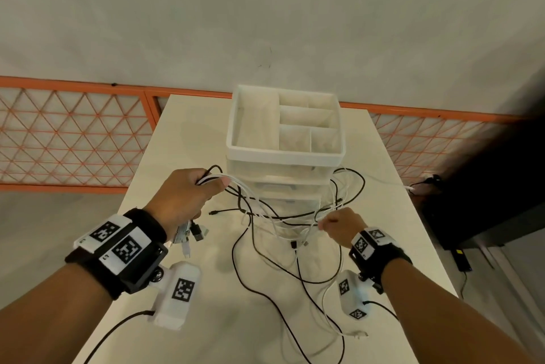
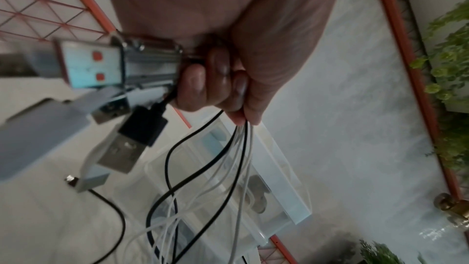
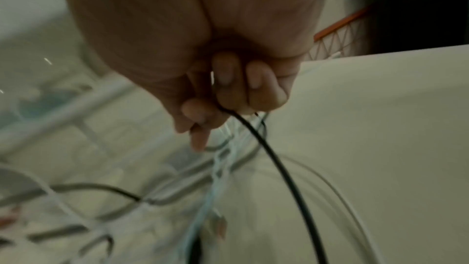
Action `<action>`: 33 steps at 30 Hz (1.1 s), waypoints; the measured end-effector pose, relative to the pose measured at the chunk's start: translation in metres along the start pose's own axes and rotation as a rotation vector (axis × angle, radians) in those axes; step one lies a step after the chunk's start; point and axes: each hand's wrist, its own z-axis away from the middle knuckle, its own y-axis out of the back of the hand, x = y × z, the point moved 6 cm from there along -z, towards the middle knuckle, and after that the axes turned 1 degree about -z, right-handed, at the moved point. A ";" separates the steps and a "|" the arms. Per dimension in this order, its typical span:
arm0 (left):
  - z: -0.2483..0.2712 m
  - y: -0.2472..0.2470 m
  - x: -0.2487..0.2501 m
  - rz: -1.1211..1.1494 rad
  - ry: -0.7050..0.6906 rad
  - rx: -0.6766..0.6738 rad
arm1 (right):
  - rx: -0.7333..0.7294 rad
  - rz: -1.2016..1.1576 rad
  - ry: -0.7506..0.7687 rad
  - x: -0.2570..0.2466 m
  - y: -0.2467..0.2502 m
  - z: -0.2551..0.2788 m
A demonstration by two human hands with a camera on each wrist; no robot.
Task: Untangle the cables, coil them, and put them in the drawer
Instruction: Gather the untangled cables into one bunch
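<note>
in the head view, the left hand (image 1: 180, 198) at centre left was fisted around a bundle of black and white cables (image 1: 265, 213), with usb plugs (image 1: 194, 234) hanging below the fist. the right hand (image 1: 342, 226) at centre right gripped the other side of the same tangle, raised over the white table (image 1: 407, 231). loose loops trailed down toward the lower middle of the frame. the white drawer unit (image 1: 284, 139) stood at centre, just behind the cables (its top tray was divided into compartments).

in the left wrist view, curled fingers (image 2: 195, 85) clamped several cables (image 2: 238, 148) running down the frame, and a black usb plug (image 2: 142, 127) dangled at centre left.

the right wrist view was blurred; fingers (image 3: 228, 87) were curled on a black cable (image 3: 279, 168) and pale strands (image 3: 220, 172) below.
</note>
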 end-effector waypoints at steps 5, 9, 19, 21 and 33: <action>-0.007 0.003 -0.004 -0.036 0.033 0.024 | 0.195 -0.334 0.093 -0.022 0.081 0.001; -0.010 0.007 -0.015 -0.020 0.068 0.050 | 0.378 -0.551 -0.120 0.022 0.123 -0.011; -0.003 -0.004 -0.011 -0.026 0.080 0.016 | 0.465 -0.768 -0.030 0.005 0.125 -0.056; -0.001 -0.009 -0.004 -0.048 0.046 -0.031 | 0.387 -0.592 -0.076 -0.003 0.115 -0.056; 0.029 -0.039 0.079 -0.163 -0.369 -0.195 | -0.094 -0.096 0.593 -0.146 0.003 0.076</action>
